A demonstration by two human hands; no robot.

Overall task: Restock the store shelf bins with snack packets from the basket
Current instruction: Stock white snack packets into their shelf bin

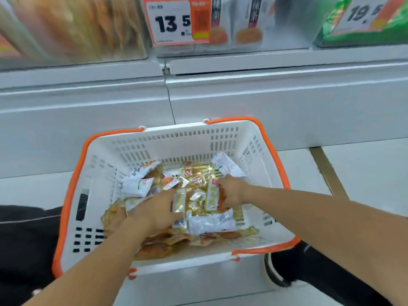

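A white basket with orange handles stands on the floor below the shelf. Inside lie several snack packets: gold-edged clear ones, white ones and orange-brown ones. Both my hands reach into the pile. My left hand lies over the packets with its fingers spread, touching a gold packet. My right hand has its fingers curled round a gold-edged packet at the pile's middle. Above, clear shelf bins hold more snacks.
Price tags reading 13.5 and 19.5 hang on the bin fronts. A white shelf base runs behind the basket. My dark trouser legs and a shoe flank the basket on the pale floor.
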